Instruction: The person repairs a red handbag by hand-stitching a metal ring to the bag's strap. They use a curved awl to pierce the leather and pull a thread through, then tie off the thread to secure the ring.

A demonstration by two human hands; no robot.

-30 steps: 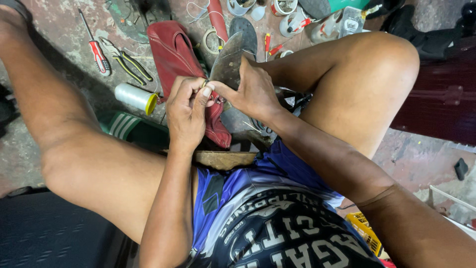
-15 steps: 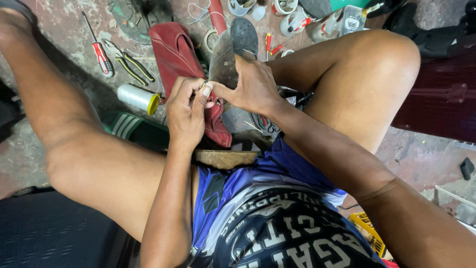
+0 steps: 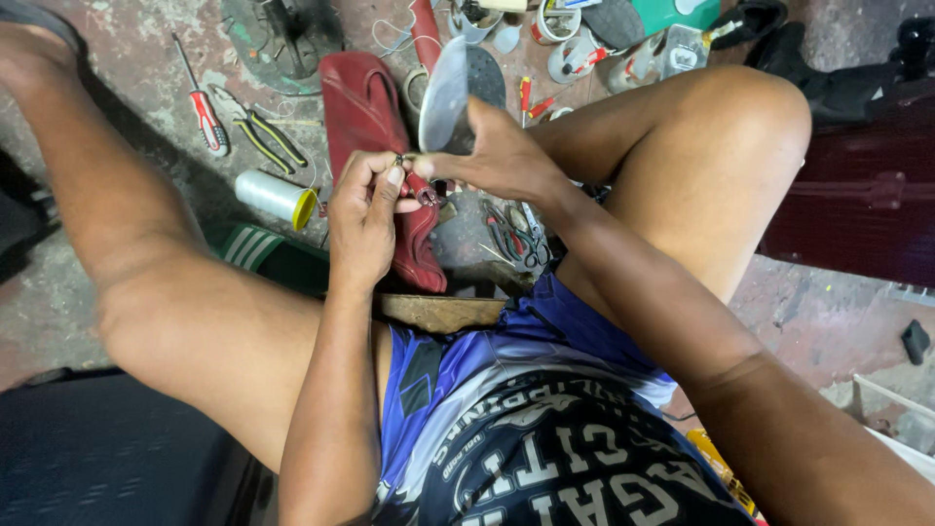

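Both hands' grip pinches a shoe sole [image 3: 446,97] above the cluttered floor [image 3: 146,127].

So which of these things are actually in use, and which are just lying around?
In use:
left hand
right hand
small red-handled tool
grey shoe sole

Lying about:
red shoe
red screwdriver
pliers
thread spool
scissors

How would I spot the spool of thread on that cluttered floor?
Start at the person's left thigh and look just beyond it on the concrete floor, left of the red shoe. The spool of thread lies on its side below the pliers: the only white cylinder there, with a yellow end.
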